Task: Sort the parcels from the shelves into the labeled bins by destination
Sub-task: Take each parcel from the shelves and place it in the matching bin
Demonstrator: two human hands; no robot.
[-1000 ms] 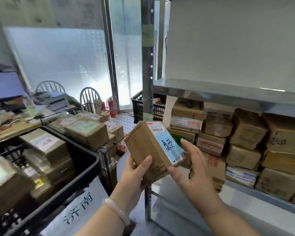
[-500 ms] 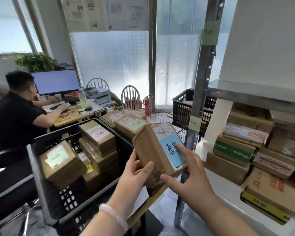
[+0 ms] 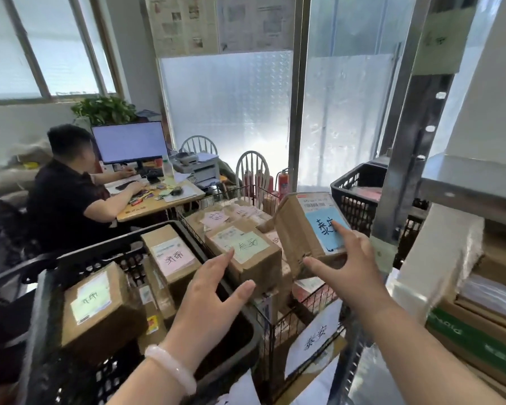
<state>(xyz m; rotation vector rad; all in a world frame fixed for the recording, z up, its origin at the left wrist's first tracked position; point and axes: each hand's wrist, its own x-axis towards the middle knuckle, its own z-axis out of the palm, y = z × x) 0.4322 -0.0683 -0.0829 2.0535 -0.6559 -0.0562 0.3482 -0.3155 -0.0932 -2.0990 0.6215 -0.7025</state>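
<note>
Hovering tilted over the wire bin [image 3: 270, 325], the parcel [image 3: 301, 229] is pinched by the right hand [image 3: 354, 267] alone, thumb [image 3: 319, 263] under its near end, fingers [image 3: 345, 233] on the blue label [image 3: 323, 226], long axis pointing away, while the left hand [image 3: 211, 296], spread and empty, hangs just left of it.

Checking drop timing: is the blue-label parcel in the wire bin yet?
Not in: blue-label parcel tilted over the wire bin, pinched by the right hand; left hand open.
</note>
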